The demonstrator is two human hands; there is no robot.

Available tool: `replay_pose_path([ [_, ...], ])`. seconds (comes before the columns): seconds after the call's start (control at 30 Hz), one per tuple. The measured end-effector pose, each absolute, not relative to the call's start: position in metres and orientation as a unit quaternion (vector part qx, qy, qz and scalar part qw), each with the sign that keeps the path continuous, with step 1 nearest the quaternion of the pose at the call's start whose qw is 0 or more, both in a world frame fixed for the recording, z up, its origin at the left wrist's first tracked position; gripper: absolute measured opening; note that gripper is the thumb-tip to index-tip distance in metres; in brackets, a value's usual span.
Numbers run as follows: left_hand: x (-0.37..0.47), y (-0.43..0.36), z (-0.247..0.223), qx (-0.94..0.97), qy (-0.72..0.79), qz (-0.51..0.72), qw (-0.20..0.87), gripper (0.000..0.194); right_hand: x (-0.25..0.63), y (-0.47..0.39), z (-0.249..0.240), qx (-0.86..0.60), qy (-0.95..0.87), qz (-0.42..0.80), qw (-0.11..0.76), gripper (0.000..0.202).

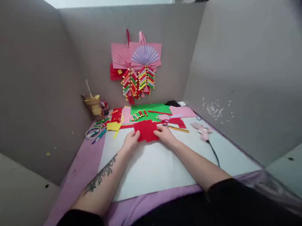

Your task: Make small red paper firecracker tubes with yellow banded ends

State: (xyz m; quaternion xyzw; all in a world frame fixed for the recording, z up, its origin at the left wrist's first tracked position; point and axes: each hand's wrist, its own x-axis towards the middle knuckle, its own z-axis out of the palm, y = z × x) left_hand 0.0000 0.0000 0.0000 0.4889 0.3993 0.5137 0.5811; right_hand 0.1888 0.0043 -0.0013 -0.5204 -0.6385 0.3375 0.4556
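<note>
Your hands are both gripping: the left hand [131, 141] pinches the left edge of the red paper pieces [146, 130], and the right hand [165, 134] pinches the right edge. The overlapping pieces lie directly between your hands, over the white-topped desk [157, 173]. Just beyond your right hand are red-handled scissors [165, 122]; a pink glue gun [204, 133] lies farther right.

Paper [145, 130] left of glue gun [205, 134]

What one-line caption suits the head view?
Left hand and right hand hold red paper pieces over a white surface, pink glue gun at right.
</note>
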Motion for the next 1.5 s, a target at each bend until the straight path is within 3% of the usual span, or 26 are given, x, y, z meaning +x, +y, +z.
replay_pose_path([
  [0.2,-0.004,0.007,-0.003,0.523,0.37,0.523,0.561,0.041,0.183,0.003,0.004,-0.527,-0.639,0.311,0.465,0.017],
  [0.5,0.006,-0.005,0.008,0.561,0.372,0.503,0.542,0.042,0.167,-0.008,0.006,-0.497,-0.639,0.319,0.493,0.046],
  [0.57,0.006,-0.008,0.012,0.55,0.388,0.499,0.546,0.039,0.17,-0.006,0.005,-0.501,-0.643,0.301,0.495,0.045],
  [0.77,0.008,-0.015,0.017,0.569,0.409,0.506,0.503,0.032,0.166,-0.003,0.006,-0.498,-0.694,0.236,0.463,0.011],
  [0.9,0.007,-0.01,0.011,0.587,0.412,0.5,0.486,0.03,0.159,-0.006,0.004,-0.517,-0.711,0.214,0.426,0.016],
  [1.07,0.0,0.001,0.007,0.609,0.464,0.504,0.401,0.018,0.167,-0.005,0.008,-0.483,-0.723,0.27,0.414,0.019],
  [1.17,-0.006,0.007,0.007,0.548,0.474,0.573,0.382,0.022,0.194,-0.004,0.025,-0.494,-0.69,0.275,0.453,0.035],
  [1.27,-0.014,0.013,0.007,0.468,0.471,0.648,0.372,0.023,0.237,-0.012,0.047,-0.538,-0.652,0.24,0.477,0.034],
  [1.33,-0.019,0.017,0.006,0.411,0.461,0.686,0.386,0.022,0.266,-0.024,0.056,-0.566,-0.701,0.218,0.376,0.03],
  [1.43,-0.024,0.024,0.003,0.338,0.44,0.716,0.423,0.023,0.295,-0.044,0.051,-0.552,-0.797,0.21,0.128,0.035],
  [1.5,-0.024,0.027,0.0,0.307,0.442,0.722,0.436,0.023,0.301,-0.055,0.039,-0.544,-0.819,0.179,0.036,0.029],
])
